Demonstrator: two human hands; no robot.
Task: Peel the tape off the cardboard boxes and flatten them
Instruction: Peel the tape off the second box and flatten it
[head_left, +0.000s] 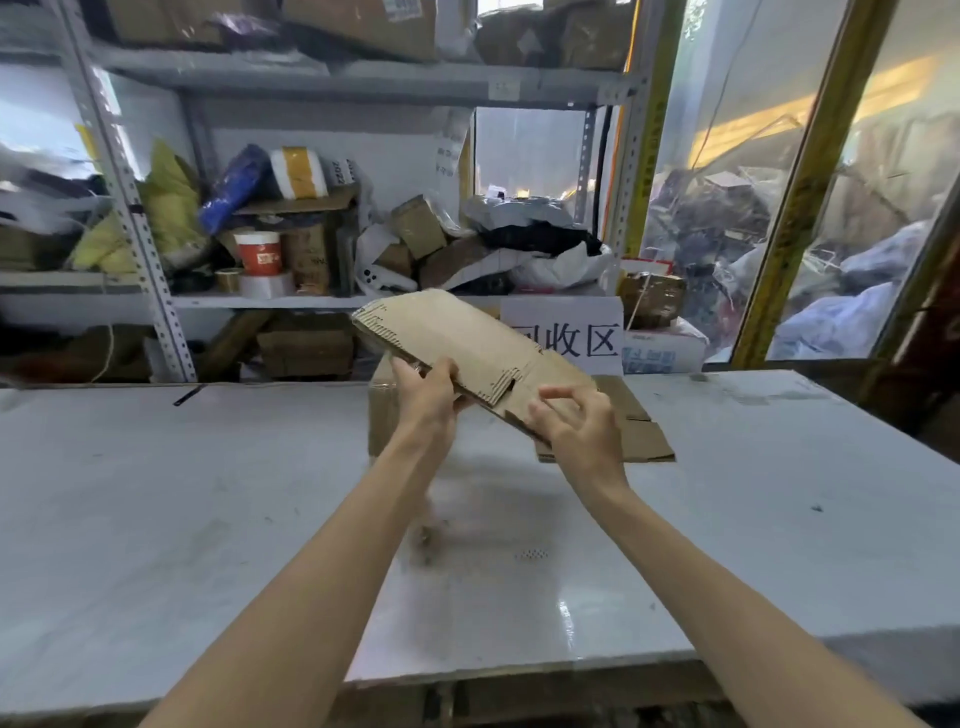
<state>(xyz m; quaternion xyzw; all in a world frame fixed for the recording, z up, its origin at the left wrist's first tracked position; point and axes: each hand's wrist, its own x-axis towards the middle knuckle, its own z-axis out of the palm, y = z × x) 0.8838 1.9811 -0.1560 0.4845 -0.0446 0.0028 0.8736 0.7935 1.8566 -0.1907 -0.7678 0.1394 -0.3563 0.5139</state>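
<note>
The step in hand looks like the flattening, or a last check for tape, on one box. A collapsed box (457, 332) is held in the air above the counter (156, 493), tilted so that its far end rises to the left toward the shelf (291, 301) and its near end drops to the right. It already looks nearly flat, with its corrugated edge and a slot cut showing along the near side.

The left hand (426, 395) grips that near edge about midway, fingers curled round the board. The right hand (576, 423) is at the lower right end with its fingers curled and thumb drawn in, pinching at the board there. The picture is too blurred to tell whether it has a tape end or only a flap between thumb and finger, and no tape shows clearly on the upper face.

Behind the hands, on the counter, stands another brown box (382, 415). To the right, flat cardboard (647, 441) lies beneath a sign with Chinese characters (566, 332).

If a strip is left, the next move likely calls for a steady hold from the left hand while the right pulls along the board. If not, the piece seems ready to be pressed flat and laid with the flat cardboard, and the standing box taken up.
</note>
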